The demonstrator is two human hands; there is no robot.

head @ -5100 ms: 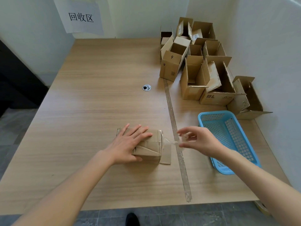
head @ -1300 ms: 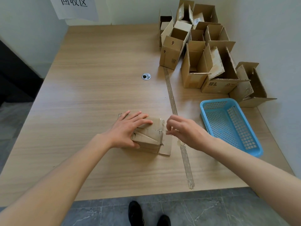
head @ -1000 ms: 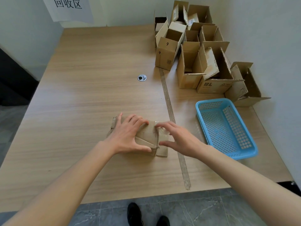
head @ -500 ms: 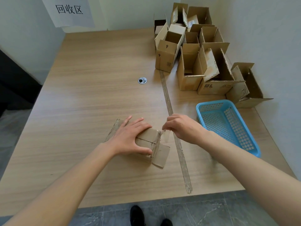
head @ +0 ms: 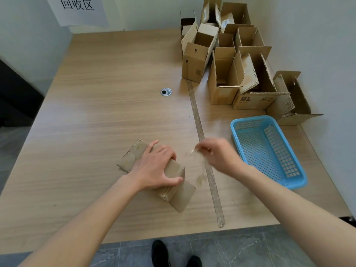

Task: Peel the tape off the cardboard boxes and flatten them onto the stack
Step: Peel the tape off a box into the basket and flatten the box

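A small closed cardboard box [head: 133, 158] lies on its side near the table's front edge, turned at an angle, with one end flap [head: 183, 195] hanging open. My left hand [head: 154, 166] presses down on top of it, fingers spread and thumb at its near end. My right hand [head: 217, 153] is raised just right of the box, blurred, with thumb and fingers pinched on a thin strip of clear tape [head: 192, 151].
Several open cardboard boxes [head: 227, 74] crowd the back right corner against the wall. A blue mesh basket [head: 269, 151] sits right of my right hand. A long tape strip [head: 204, 151] runs down the wooden table [head: 96, 112]. A metal cable grommet [head: 166, 91] lies mid-table.
My right hand has pulled up and right, away from the box end, drawing tape with it. The box has rotated under my left hand and its end flap swung open.
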